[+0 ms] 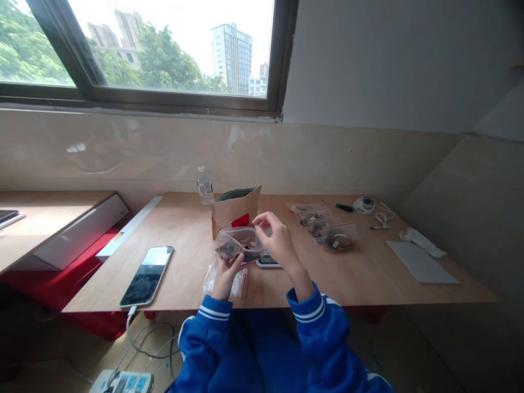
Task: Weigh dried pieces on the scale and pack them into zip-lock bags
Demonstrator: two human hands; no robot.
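Note:
A clear zip bag (234,236) with dark and brownish contents is held up, its mouth spread, above the front of the table. My left hand (225,277) grips it from below, thumb on the near side. At the bag's right rim is my right hand (275,240), thumb and fingers drawn together in a pinch. Whatever lies between those fingertips is too small to make out. Just behind the bag stands an open brown paper pouch (223,215) with a red label. Clear plastic bags (238,285) lie under my left hand. A white-edged flat device (269,262) is partly hidden beneath my right hand.
Several filled zip bags (339,238) lie to the right. Behind them are a screwdriver (344,207) and a white dome camera (364,204) with its cable. A white sheet (421,263) lies far right, a charging phone (147,277) left, a bottle (205,188) at the back.

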